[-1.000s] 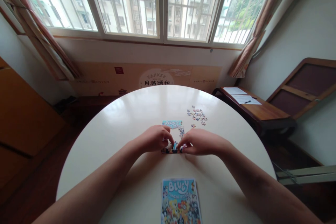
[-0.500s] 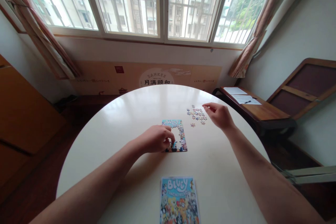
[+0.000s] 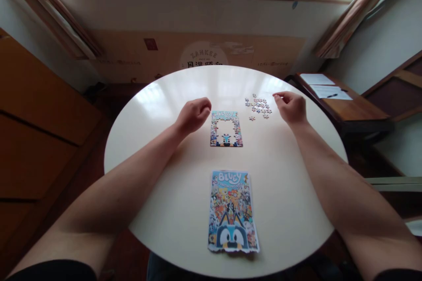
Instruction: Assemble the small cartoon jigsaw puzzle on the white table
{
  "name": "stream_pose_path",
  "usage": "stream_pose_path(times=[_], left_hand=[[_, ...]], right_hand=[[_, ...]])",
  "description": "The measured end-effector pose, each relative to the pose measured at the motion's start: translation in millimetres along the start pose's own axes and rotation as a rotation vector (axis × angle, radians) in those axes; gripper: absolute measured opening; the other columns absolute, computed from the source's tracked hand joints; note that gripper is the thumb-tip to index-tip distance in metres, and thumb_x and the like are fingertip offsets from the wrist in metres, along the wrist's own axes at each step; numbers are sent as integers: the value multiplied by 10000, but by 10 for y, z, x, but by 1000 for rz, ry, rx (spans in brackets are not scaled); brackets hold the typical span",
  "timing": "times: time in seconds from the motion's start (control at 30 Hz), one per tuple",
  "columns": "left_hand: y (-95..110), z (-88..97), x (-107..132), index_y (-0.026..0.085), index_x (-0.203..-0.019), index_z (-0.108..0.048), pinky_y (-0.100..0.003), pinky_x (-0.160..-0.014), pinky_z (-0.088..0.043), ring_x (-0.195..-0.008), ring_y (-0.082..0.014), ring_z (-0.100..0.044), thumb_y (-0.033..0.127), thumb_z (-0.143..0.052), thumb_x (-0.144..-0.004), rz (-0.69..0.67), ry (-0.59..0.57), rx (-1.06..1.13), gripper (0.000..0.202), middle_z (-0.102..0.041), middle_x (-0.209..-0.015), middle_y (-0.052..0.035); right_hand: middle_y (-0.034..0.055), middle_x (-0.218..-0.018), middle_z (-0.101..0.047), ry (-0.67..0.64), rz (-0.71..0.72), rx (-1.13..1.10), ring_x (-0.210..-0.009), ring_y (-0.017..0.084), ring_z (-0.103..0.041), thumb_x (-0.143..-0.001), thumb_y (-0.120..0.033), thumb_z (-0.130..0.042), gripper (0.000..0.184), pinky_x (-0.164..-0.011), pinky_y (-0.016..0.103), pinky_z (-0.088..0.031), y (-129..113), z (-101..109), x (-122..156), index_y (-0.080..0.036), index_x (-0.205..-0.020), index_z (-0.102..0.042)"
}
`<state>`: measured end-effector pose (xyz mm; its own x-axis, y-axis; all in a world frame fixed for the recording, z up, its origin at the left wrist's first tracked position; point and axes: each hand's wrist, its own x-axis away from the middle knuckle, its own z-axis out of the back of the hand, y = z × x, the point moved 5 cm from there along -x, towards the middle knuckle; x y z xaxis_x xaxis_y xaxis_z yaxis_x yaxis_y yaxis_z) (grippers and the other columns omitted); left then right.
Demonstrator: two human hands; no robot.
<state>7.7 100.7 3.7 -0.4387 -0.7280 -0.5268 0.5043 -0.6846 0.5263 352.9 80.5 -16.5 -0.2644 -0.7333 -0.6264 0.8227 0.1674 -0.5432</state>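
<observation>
A partly assembled jigsaw puzzle point(image 3: 240, 134) lies on the white round table point(image 3: 280, 210). Its border is filled and its middle shows a pale gap, with a blue-and-black patch at the bottom centre. Beside its upper left corner, my left hand point(image 3: 195, 115) is closed with curled fingers; their inside is hidden. Loose puzzle pieces point(image 3: 260, 106) are scattered to the puzzle's upper right. Just right of them is my right hand point(image 3: 290, 106), thumb and fingers pinched together; anything between them is too small to make out.
Nearer to me lies a printed "Bluey" picture sheet point(image 3: 232, 210) with a torn lower edge. A wooden side table point(image 3: 356, 107) at the right bears papers point(image 3: 329, 92) and a pen. Beyond the table stands a wall with a printed beige panel point(image 3: 125, 52).
My left hand has lifted off the puzzle's lower part and moved to its upper left, uncovering it. My right hand stays beside the loose pieces. The camera has tilted down.
</observation>
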Motion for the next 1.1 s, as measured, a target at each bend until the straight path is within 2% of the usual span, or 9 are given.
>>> stream_pose_path(times=[0.2,0.43,0.7,0.83,0.93,1.1], left_hand=[[-112,3,-14,200,-590,-427,-280,-551,-300,-562,-130,-380,166,-393,-725,82,68,81,144,-408,-555,18],[-133,45,-16,210,-551,-395,-292,-542,-290,-534,-131,-359,146,-394,-706,88,104,71,168,-363,-519,22],[-106,18,-10,193,-542,-429,-279,-558,-315,-528,-120,-400,129,-389,-713,22,56,22,186,-406,-525,18],[-114,-1,-4,187,-518,-436,-270,-541,-312,-514,-117,-403,97,-389,-650,-21,0,-2,167,-420,-508,19],[-141,13,-3,179,-500,-455,-254,-540,-331,-511,-114,-435,68,-375,-591,-55,21,-12,164,-456,-497,19],[-202,47,-2,174,-525,-521,-231,-549,-366,-527,-113,-497,40,-383,-596,-50,84,-17,205,-533,-518,23]], right_hand=[[37,-617,-665,-50,67,-29,-569,162,-566,-868,-337,-610,274,-595,287,-438,-182,-26,57,-145,-928,-797],[26,-590,-649,-68,91,-71,-552,165,-573,-862,-332,-631,245,-587,296,-445,-182,-58,83,-153,-901,-794],[24,-614,-674,-81,77,-86,-558,168,-571,-850,-349,-624,258,-586,296,-434,-175,-100,82,-170,-903,-801],[34,-637,-688,-79,52,-95,-572,175,-575,-853,-379,-605,295,-591,297,-432,-181,-107,72,-165,-909,-800],[33,-619,-676,-57,31,-88,-572,179,-573,-855,-391,-593,313,-594,298,-434,-182,-90,65,-164,-911,-800],[33,-623,-672,-16,1,-89,-572,183,-567,-860,-399,-575,330,-603,310,-429,-141,-69,50,-166,-919,-801]])
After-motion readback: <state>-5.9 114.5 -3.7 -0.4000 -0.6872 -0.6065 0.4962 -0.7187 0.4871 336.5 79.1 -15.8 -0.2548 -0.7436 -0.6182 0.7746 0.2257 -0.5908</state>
